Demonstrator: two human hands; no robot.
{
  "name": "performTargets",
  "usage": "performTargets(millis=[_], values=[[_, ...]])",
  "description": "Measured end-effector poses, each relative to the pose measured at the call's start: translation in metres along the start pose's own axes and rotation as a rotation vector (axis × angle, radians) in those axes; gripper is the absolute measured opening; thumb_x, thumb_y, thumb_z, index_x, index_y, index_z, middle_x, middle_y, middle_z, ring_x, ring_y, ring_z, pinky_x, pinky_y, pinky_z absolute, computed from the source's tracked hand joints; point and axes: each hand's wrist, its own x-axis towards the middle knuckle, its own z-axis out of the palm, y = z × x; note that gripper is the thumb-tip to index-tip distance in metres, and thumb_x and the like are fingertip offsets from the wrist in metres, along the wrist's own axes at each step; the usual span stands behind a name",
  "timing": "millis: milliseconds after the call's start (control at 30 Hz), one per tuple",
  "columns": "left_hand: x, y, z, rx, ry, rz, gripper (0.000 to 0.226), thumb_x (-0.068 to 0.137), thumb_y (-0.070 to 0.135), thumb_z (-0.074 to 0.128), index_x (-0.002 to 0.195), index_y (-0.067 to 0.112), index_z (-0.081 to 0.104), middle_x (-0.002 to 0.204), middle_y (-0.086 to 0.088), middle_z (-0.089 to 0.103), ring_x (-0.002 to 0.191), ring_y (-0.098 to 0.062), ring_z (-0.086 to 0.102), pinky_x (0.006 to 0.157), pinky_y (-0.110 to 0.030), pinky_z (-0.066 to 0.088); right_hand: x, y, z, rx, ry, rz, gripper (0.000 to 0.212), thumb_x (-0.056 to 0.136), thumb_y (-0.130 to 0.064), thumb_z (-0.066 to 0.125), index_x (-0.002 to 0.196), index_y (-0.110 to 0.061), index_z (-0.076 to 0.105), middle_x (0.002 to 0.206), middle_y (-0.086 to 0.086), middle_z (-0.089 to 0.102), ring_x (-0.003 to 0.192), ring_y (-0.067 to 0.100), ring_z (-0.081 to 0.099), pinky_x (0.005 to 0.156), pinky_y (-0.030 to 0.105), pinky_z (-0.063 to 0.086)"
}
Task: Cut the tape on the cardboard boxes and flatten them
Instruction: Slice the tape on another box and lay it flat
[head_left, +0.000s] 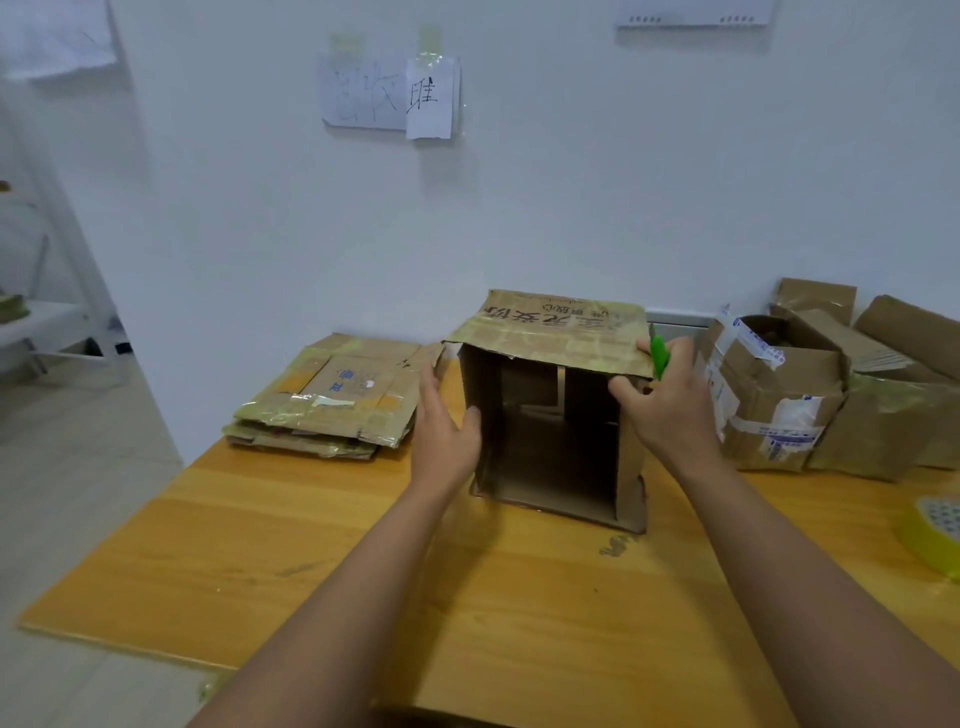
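Open box on its side, mid-bench

My left hand (444, 421) lay flat, fingers straight, against the box (556, 415); my right hand (667, 400) gripped a green cutter (658, 353) at its upper flap, whose printing sat upside down, unreadable; wall note (427, 96) read "眭"; flattened boxes (332, 400) lay left.

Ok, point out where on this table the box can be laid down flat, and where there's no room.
Bare wood lies in front of the open box, between it and the table's near edge, widest toward the left corner below the flattened stack. The right side is crowded: unopened boxes at the back, a tape roll at the edge.
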Motion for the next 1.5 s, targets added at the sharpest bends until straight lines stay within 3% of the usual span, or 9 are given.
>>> performTargets(millis=[100, 367, 567, 800, 933, 1100, 1233, 1333, 1500], values=[[-0.007, 0.027, -0.001, 0.183, 0.144, 0.377, 0.075, 0.088, 0.019, 0.053, 0.153, 0.03, 0.017, 0.155, -0.005, 0.024, 0.141, -0.025, 0.028, 0.104, -0.05, 0.044, -0.004, 0.0, -0.003, -0.042, 0.05, 0.008, 0.042, 0.083, -0.03, 0.071, 0.101, -0.009, 0.039, 0.089, 0.01, 0.056, 0.066, 0.031, 0.057, 0.052, 0.047, 0.049], [-0.014, 0.066, 0.03, 0.647, 0.109, 0.626, 0.076, 0.079, 0.042, 0.056, 0.149, 0.024, 0.035, 0.16, -0.012, 0.017, 0.149, -0.033, 0.01, 0.117, -0.05, 0.015, -0.005, -0.013, -0.013, 0.019, 0.069, 0.012, 0.049, 0.081, -0.033, 0.073, 0.108, -0.011, 0.04, 0.1, 0.008, 0.06, 0.082, 0.027, 0.063, 0.064, 0.049, 0.057], [-0.014, 0.085, 0.045, 0.708, -0.138, 0.71, 0.055, 0.085, 0.04, 0.05, 0.138, 0.025, 0.05, 0.151, 0.001, 0.042, 0.146, -0.025, 0.023, 0.118, -0.039, 0.009, -0.004, 0.002, -0.024, 0.281, -0.083, 0.053, 0.029, 0.087, -0.017, 0.062, 0.105, -0.023, 0.039, 0.12, -0.006, 0.058, 0.105, 0.013, 0.054, 0.089, 0.037, 0.048], [-0.021, 0.091, 0.066, 0.887, -0.17, 0.572, 0.081, 0.075, 0.092, 0.021, 0.134, 0.04, 0.043, 0.13, 0.003, 0.049, 0.122, -0.024, 0.043, 0.105, -0.045, 0.031, -0.001, 0.024, -0.029, 0.506, -0.014, 0.117, 0.02, 0.094, -0.005, 0.046, 0.103, -0.023, 0.047, 0.112, -0.008, 0.063, 0.07, 0.02, 0.054, 0.066, 0.043, 0.049], [-0.019, 0.096, 0.073, 0.799, -0.139, 0.598, 0.039, 0.093, 0.047, 0.052, 0.131, 0.038, 0.052, 0.126, 0.001, 0.05, 0.121, -0.027, 0.044, 0.109, -0.047, 0.021, 0.011, 0.027, -0.027, 0.502, 0.106, 0.197, 0.02, 0.097, -0.014, 0.048, 0.116, -0.022, 0.047, 0.115, -0.01, 0.06, 0.075, -0.009, 0.055, 0.064, 0.011, 0.039], [0.006, 0.085, 0.032, 0.529, -0.314, 0.649, 0.048, 0.091, 0.004, 0.052, 0.126, 0.035, 0.062, 0.129, 0.008, 0.057, 0.128, -0.016, 0.044, 0.12, -0.045, 0.003, 0.019, 0.032, -0.031, 0.47, 0.054, 0.14, 0.024, 0.097, -0.008, 0.046, 0.12, -0.016, 0.045, 0.123, -0.011, 0.054, 0.049, 0.002, 0.044, 0.045, 0.011, 0.037], [0.025, 0.076, -0.008, 0.382, -0.459, 0.533, 0.061, 0.088, -0.009, 0.05, 0.119, 0.043, 0.062, 0.137, 0.022, 0.052, 0.148, -0.01, 0.02, 0.121, -0.047, -0.01, 0.035, 0.037, -0.032, 0.429, -0.103, 0.054, 0.023, 0.1, -0.017, 0.041, 0.12, -0.03, 0.043, 0.143, -0.002, 0.046, 0.099, 0.005, 0.057, 0.084, 0.023, 0.044], [0.03, 0.078, -0.028, 0.471, -0.533, 0.45, 0.058, 0.092, 0.004, 0.05, 0.12, 0.055, 0.054, 0.144, 0.027, 0.042, 0.151, -0.01, 0.0, 0.119, -0.045, -0.016, 0.043, 0.04, -0.025, 0.35, -0.315, 0.038, 0.029, 0.101, -0.033, 0.047, 0.127, -0.025, 0.04, 0.151, -0.003, 0.037, 0.135, 0.015, 0.036, 0.107, 0.04, 0.03], [0.008, 0.103, -0.022, 0.776, -0.467, 0.411, 0.064, 0.08, 0.069, 0.041, 0.139, 0.045, 0.046, 0.161, 0.015, 0.023, 0.151, -0.014, -0.005, 0.121, -0.044, -0.01, 0.038, 0.038, -0.009, 0.094, -0.28, 0.008, 0.055, 0.085, -0.057, 0.06, 0.116, -0.017, 0.038, 0.124, 0.004, 0.053, 0.111, 0.023, 0.052, 0.088, 0.044, 0.049]])
